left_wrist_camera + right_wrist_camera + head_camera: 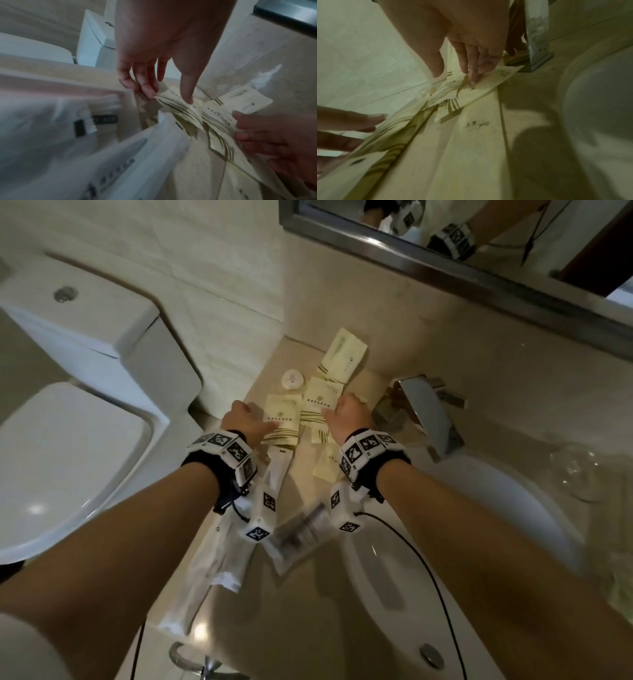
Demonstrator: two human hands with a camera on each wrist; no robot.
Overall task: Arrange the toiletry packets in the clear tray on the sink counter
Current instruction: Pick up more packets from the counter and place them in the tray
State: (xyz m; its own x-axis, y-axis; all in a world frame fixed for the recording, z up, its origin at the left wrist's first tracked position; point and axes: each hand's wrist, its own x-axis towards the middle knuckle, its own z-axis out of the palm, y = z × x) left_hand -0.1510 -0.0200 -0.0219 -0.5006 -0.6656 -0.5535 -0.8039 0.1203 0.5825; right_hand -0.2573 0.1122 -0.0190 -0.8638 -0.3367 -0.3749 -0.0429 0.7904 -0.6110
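Several cream toiletry packets lie fanned on the counter's back left, over a clear tray whose faint rim (203, 93) barely shows. My left hand (250, 419) pinches the left cream packet (284, 412). Its thumb lies on top and its fingertips (147, 92) sit at the packet's edge, so the packet bows up. My right hand (342, 412) is open, with straight fingers (474, 77) pressing the middle cream packet (322, 398). Another cream packet (344, 357) lies further back, and a round white soap (292, 379) sits to the left.
Long white packets (274, 470) and a clear packet (301, 529) lie nearer me on the counter. A chrome faucet (424, 409) stands just right of my right hand, above the sink basin (445, 542). A glass (579, 470) sits far right. The toilet (68, 440) is left.
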